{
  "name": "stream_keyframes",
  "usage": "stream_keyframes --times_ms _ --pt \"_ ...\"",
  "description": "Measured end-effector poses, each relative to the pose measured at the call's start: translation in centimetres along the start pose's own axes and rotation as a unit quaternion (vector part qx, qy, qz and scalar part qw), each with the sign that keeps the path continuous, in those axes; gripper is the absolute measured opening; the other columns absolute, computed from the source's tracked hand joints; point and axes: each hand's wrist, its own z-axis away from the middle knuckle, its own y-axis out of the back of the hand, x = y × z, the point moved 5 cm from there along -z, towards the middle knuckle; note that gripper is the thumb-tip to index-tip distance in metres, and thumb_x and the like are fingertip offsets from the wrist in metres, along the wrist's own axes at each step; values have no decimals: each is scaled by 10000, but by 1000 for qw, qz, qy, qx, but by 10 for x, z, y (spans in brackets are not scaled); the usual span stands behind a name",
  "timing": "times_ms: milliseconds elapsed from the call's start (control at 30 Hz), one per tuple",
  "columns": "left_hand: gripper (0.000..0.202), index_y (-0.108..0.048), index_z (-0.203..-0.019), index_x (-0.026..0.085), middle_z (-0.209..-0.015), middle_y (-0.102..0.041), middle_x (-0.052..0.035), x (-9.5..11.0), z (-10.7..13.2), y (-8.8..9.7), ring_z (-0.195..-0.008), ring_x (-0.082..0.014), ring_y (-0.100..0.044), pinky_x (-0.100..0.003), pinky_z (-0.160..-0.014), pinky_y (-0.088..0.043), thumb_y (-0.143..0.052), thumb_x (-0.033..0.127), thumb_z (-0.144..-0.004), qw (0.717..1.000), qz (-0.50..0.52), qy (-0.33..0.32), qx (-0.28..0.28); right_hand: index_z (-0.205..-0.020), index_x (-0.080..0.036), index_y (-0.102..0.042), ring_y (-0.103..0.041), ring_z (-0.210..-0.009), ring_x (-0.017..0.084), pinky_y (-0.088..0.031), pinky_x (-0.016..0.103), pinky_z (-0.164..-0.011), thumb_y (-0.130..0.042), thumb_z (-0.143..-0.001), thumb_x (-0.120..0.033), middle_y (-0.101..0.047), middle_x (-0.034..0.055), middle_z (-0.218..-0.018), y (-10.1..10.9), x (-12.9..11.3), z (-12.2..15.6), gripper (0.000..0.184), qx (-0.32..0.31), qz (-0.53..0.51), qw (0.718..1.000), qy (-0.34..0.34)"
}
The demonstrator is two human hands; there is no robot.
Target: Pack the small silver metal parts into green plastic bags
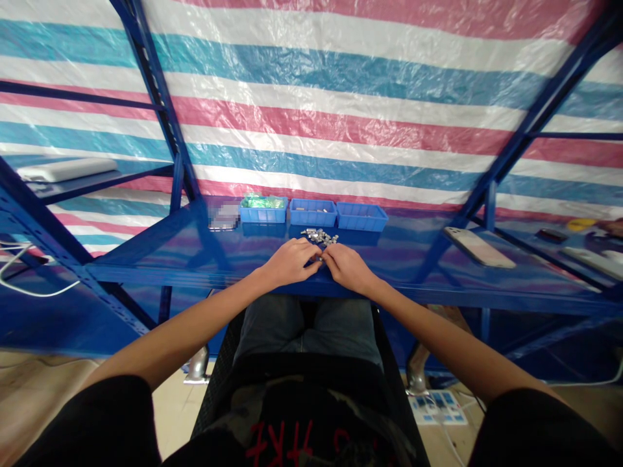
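Note:
My left hand (292,261) and my right hand (346,266) meet at the front edge of a blue metal shelf (160,256), fingers curled and pinched together on a tiny part too small to name. Just beyond the fingertips lies a small heap of several silvery metal pieces (318,237). Behind it stand three blue plastic bins in a row: the left bin (263,211) holds green packets, the middle bin (312,213) a few small parts, and the right bin (362,217) looks bare inside.
A phone (479,247) lies on the shelf at the right. A small blurred object (224,217) sits left of the bins. Blue rack uprights (160,97) frame a striped tarp behind. A power strip (435,408) lies on the floor.

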Motion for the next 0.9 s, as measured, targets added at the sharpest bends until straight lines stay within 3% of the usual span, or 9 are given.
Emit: stream_keyframes --times_ms 100,300,433,700,900 --pt "153 -587 -885 168 -822 -648 -43 -1 0 1 -828 -186 -575 -316 -779 -411 -478 270 -850 1000 1 10 -1 -774 -180 -536 -549 -730 172 -400 281 -690 -375 -910 -207 -612 63 -773 1 1 -1 212 4 -24 1000 -10" --pt "171 -591 -871 165 -815 -649 -50 -3 -1 4 -815 -189 -569 -313 -751 -414 -448 258 -868 999 -6 36 11 -983 -174 -494 -566 -766 181 -423 283 -700 -451 -866 -198 -602 63 -858 8 0 3 126 48 -77 996 -17" --pt "213 -598 -873 162 -801 -642 -53 -2 -2 5 -796 -183 -566 -311 -750 -415 -404 247 -891 1000 -5 26 6 -885 -179 -493 -546 -772 192 -418 296 -711 -459 -846 -168 -589 71 -848 8 -6 5 53 37 -37 998 19" --pt "267 -578 -836 159 -777 -627 -56 -1 -1 4 -787 -187 -569 -318 -748 -421 -350 272 -920 999 -20 26 -12 -828 -189 -489 -523 -729 179 -400 292 -691 -434 -850 -161 -571 58 -797 11 -10 6 66 52 -34 998 23" --pt "204 -521 -1037 172 -880 -631 -61 -2 0 6 -866 -201 -576 -336 -808 -433 -426 262 -881 999 17 38 18 -796 -187 -501 -512 -666 153 -389 266 -625 -424 -854 -175 -565 34 -752 13 -2 3 97 52 -114 992 -18"
